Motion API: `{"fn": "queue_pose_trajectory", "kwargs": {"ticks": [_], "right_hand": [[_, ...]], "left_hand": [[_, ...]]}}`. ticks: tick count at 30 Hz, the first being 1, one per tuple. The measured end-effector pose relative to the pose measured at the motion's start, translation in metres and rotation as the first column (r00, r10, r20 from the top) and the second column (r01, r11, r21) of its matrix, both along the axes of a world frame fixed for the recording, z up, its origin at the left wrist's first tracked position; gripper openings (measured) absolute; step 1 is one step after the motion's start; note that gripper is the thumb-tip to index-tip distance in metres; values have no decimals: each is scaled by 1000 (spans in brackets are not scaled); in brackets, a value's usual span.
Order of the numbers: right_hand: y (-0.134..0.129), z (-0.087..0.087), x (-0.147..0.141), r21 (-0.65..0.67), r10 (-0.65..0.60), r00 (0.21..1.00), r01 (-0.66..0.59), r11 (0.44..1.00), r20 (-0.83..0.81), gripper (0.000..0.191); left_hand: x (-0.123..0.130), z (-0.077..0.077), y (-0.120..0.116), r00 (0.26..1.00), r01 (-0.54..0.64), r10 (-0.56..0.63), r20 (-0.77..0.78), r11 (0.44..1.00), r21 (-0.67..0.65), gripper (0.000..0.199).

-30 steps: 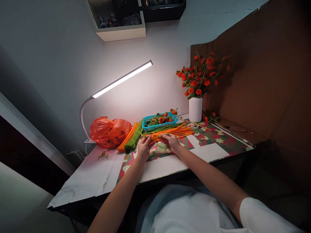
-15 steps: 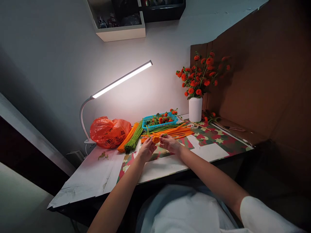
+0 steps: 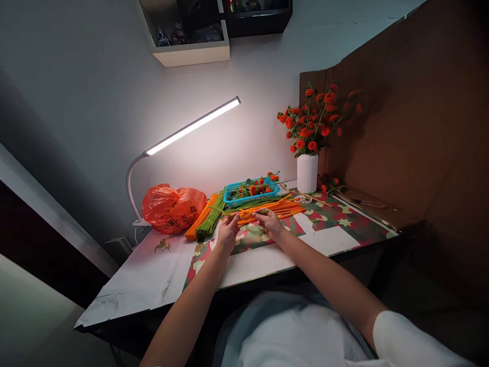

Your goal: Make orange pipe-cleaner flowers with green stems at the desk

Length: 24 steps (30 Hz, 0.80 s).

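Observation:
Above the front of the table, my left hand (image 3: pixel 228 232) pinches a green pipe cleaner (image 3: pixel 222 210) whose free end points up and left. My right hand (image 3: pixel 270 224) is closed on the green end at the other side. Between the two hands is a small orange pipe-cleaner flower (image 3: pixel 245 216), hard to separate from the orange pipe cleaners (image 3: pixel 282 208) lying behind it. A blue basket (image 3: pixel 229 200) with finished orange flowers and green stems stands just beyond. Left of it lie bundles of green pipe cleaners (image 3: pixel 211 223) and orange ones.
An orange plastic bag (image 3: pixel 171 209) sits at the back left, beside a lit desk lamp (image 3: pixel 194 125). At the back right, a white ribbed vase (image 3: pixel 307 173) holds orange flowers. A tape roll (image 3: pixel 301 199) and pliers (image 3: pixel 369 203) lie to the right. Cardboard (image 3: pixel 401 127) walls that side.
My hands have moved slightly apart, from the orange flower out onto the green pipe cleaner at its sides. The green free end on the left has swung down toward the left.

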State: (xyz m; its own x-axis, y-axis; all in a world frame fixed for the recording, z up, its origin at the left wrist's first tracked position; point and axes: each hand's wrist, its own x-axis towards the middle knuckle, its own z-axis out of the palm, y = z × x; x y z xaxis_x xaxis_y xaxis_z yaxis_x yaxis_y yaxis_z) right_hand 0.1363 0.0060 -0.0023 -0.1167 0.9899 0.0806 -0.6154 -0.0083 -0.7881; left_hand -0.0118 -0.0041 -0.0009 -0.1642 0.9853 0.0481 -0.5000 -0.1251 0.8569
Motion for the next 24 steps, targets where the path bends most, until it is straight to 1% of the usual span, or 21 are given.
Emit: {"fn": "queue_pose_trajectory", "kwargs": {"ticks": [4, 8, 10, 12, 14, 18, 20, 24], "right_hand": [[0, 0, -2, 20, -50, 998, 49, 999, 48, 34], [-1, 2, 0, 19, -63, 995, 62, 998, 76, 34], [-3, 2, 3, 32, -43, 994, 40, 999, 101, 33], [-5, 4, 5, 52, -6, 994, 0, 999, 112, 33], [-7, 5, 7, 56, 26, 995, -32, 998, 99, 33], [-8, 5, 7, 45, 43, 997, -46, 998, 65, 36], [-8, 4, 6, 51, 47, 996, -51, 997, 74, 37], [-9, 4, 6, 62, 82, 994, -86, 994, 78, 37]], "left_hand": [[2, 0, 1, 998, -62, 62, -20, 998, 2, 50], [4, 0, 1, 997, -74, 74, -14, 997, 21, 50], [3, -1, 0, 999, -39, 39, -18, 999, 26, 51], [2, -2, -2, 999, 24, -23, -45, 999, 30, 49], [2, -3, -5, 993, 92, -89, -77, 995, 36, 48], [2, -2, -10, 975, 201, -195, -105, 979, 45, 54], [3, -2, -11, 967, 231, -224, -122, 972, 41, 54], [1, -3, -8, 969, 230, -226, -98, 973, 28, 51]]}}
